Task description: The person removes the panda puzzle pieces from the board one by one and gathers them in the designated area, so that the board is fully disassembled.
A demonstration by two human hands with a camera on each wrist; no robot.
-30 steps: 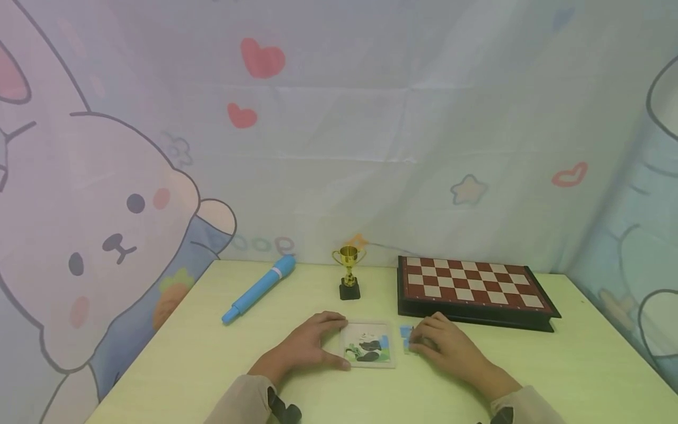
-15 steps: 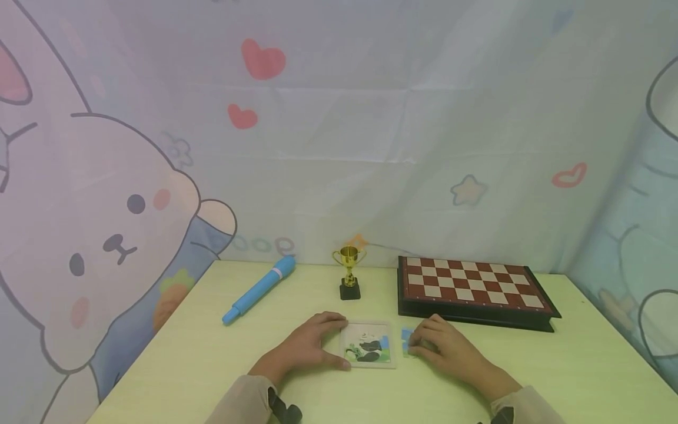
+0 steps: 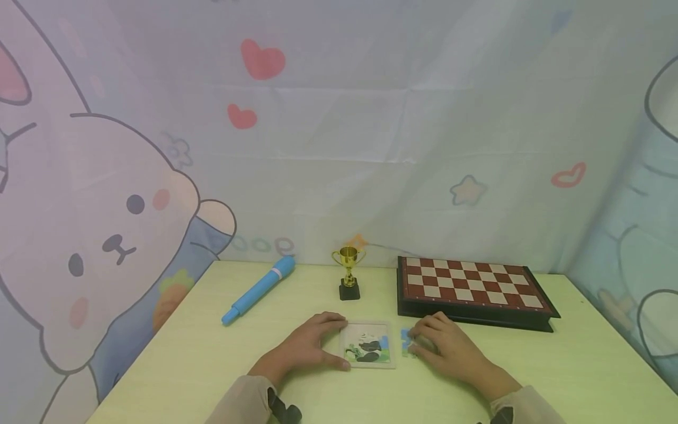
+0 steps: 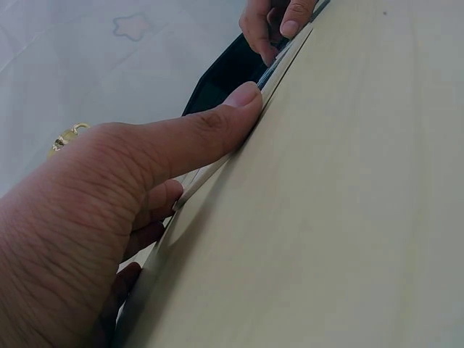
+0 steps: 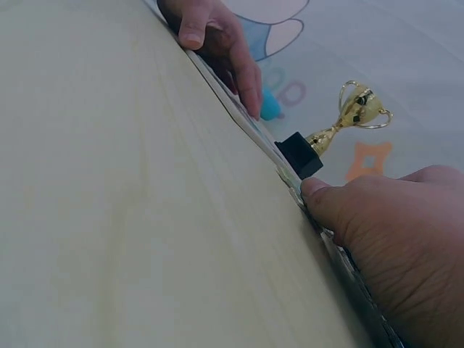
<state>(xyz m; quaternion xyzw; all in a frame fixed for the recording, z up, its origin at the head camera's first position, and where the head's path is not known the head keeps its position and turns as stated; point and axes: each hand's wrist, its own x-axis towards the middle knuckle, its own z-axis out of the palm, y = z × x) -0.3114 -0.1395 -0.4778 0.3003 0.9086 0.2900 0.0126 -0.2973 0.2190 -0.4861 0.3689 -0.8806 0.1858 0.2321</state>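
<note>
- Pale frame (image 3: 368, 365), flat on the table (image 3: 328, 400) between the hands, enclosing a partial panda picture (image 3: 369, 348).
- Left hand (image 3: 304, 348): thumb and fingers clamped on the frame's left side, thumb at the near corner.
- Right hand (image 3: 450, 347): bent fingers and thumb at the blue-and-green puzzle pieces (image 3: 405, 337), just right of the frame; whether they pinch one cannot be told.
- Behind: blue pen-shaped object (image 3: 259, 291), gold trophy (image 3: 348, 272) upright, red-and-white chessboard (image 3: 474, 282).
</note>
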